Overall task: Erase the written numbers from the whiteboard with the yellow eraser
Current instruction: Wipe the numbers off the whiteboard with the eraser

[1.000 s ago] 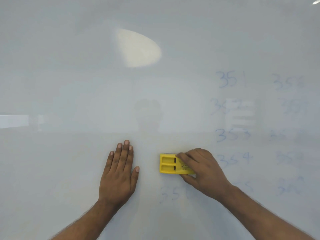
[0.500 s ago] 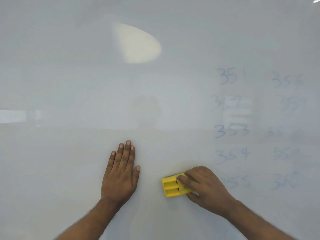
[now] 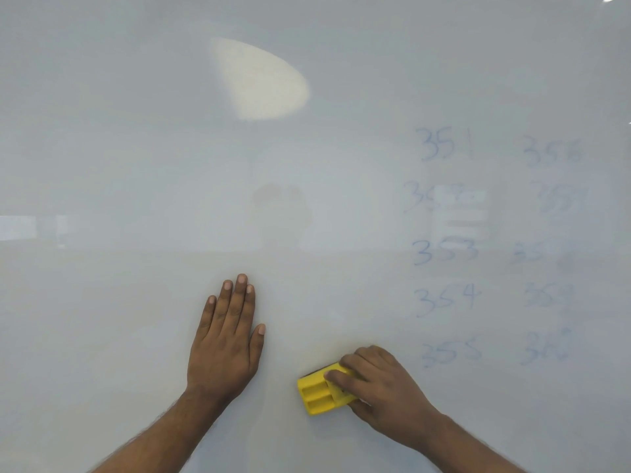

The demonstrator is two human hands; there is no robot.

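Observation:
The whiteboard [image 3: 136, 165] fills the whole view. My right hand [image 3: 382, 394] grips the yellow eraser [image 3: 319, 394] and presses it against the board low and right of centre, tilted slightly. My left hand [image 3: 227, 339] lies flat on the board to the eraser's left, fingers together, holding nothing. Faint blue written numbers [image 3: 444, 302] stand in two columns on the right: 351 to 355 in the nearer column, a fainter, partly smudged column [image 3: 549, 295] further right. The board around the eraser shows no writing.
A bright oval light reflection [image 3: 263, 80] sits high on the board. Paler window reflections show at the left edge [image 3: 20, 227] and over the number 352 [image 3: 457, 213].
My right hand has slid the eraser downward over the spot where a faint 35 stood; that writing is gone. My left hand has stayed flat in place.

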